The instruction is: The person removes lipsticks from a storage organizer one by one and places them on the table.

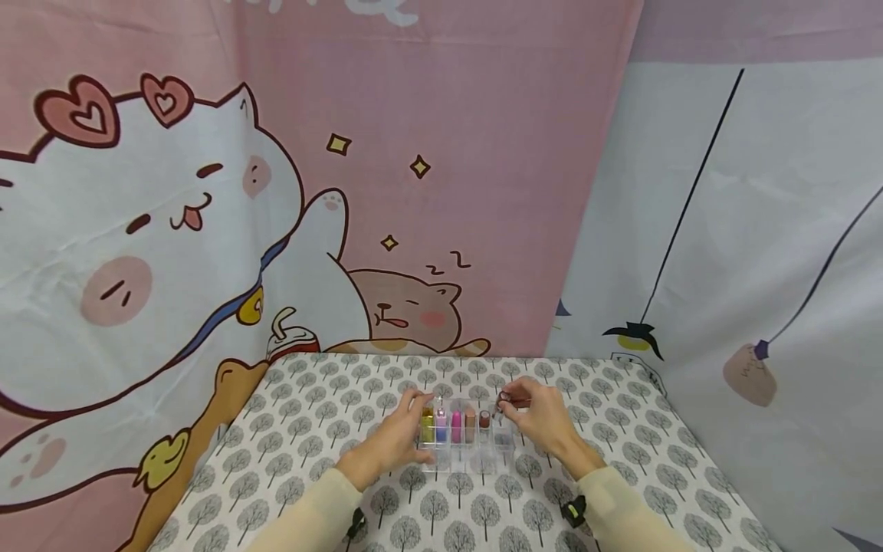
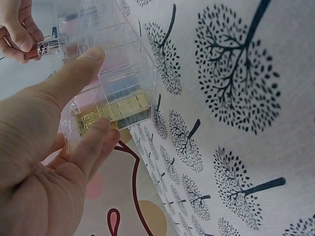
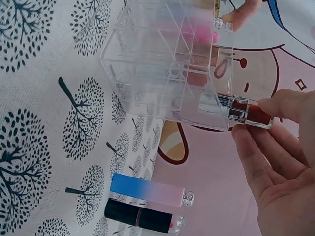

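A clear plastic lipstick organizer [image 1: 469,461] sits on the tree-print cloth. My left hand [image 1: 400,431] grips its left end, thumb at the front and fingers along the side, near a gold lipstick tube [image 2: 130,111]. Between thumb and fingers, my right hand [image 1: 545,418] pinches the dark red, clear-ended top of a lipstick tube [image 3: 253,114]; its lower part is inside the right end compartment of the back row. Other tubes stand along that row: a pink-blue one [image 1: 441,428], a magenta one [image 1: 456,427], a tan one [image 1: 471,426] and a dark red-brown one [image 1: 485,419].
To the organizer's right, a blue-pink lipstick tube [image 3: 147,190] and a black tube [image 3: 139,216] stand side by side on the cloth. A pink cartoon-cat curtain [image 1: 483,192] hangs behind the table.
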Demonstrator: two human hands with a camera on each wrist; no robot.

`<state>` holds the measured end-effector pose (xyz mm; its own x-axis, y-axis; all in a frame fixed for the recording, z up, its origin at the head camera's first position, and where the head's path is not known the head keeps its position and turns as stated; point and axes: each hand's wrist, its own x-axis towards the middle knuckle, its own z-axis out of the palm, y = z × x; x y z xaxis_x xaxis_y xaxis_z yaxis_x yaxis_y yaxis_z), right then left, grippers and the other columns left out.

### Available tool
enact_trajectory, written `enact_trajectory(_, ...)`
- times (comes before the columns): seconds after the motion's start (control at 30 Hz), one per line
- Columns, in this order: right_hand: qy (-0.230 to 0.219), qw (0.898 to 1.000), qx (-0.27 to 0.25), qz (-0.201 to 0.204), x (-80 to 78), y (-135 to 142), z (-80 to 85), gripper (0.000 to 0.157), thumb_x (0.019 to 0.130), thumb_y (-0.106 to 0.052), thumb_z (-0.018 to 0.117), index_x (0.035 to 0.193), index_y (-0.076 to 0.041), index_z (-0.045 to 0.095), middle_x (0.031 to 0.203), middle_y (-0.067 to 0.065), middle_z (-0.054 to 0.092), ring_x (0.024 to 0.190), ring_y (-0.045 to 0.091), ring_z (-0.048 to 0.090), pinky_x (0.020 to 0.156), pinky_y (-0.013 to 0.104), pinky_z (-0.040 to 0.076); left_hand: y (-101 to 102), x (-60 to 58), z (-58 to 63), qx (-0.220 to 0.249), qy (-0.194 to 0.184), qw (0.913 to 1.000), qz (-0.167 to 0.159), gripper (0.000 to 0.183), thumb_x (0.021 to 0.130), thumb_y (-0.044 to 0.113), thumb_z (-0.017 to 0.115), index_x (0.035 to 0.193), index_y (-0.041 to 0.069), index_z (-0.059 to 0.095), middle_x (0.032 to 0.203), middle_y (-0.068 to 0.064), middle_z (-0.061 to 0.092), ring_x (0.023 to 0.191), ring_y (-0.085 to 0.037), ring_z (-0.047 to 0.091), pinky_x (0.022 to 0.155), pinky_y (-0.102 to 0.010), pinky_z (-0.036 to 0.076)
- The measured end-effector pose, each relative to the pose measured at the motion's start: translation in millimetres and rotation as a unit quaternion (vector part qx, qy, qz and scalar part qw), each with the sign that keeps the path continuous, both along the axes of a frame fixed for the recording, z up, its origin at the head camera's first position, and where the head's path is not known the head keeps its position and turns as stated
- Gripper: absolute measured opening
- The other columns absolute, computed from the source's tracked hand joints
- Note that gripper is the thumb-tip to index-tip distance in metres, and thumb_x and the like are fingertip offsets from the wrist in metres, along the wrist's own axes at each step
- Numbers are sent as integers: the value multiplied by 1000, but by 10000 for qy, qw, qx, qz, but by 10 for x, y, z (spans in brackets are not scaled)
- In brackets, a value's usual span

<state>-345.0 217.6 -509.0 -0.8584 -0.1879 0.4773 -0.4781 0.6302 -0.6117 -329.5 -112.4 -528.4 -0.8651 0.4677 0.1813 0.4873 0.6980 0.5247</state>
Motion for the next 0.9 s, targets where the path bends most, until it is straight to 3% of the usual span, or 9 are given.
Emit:
enact_trajectory(0.37, 217, 9994, -253, 29, 20, -12, 73, 21, 100, -7, 92, 119, -7, 83, 107, 9, 89, 89, 18, 88, 79, 20, 72, -2, 2, -16, -39, 114, 9999, -46, 120, 83, 21, 108, 178, 7, 37, 174, -18, 39, 100, -22, 74, 86, -25, 70)
enact_trajectory(0.9, 940, 9953, -229, -33, 46, 108, 122, 21, 103, -9, 90, 122, -11, 85, 106, 4, 90, 87, 18, 88, 79, 25, 73, -17, 19, -38, 43, 95, 9999, -30, 119, 84, 21, 107, 179, 10, 37, 175, -16, 40, 97, -14, 71, 82, -23, 67)
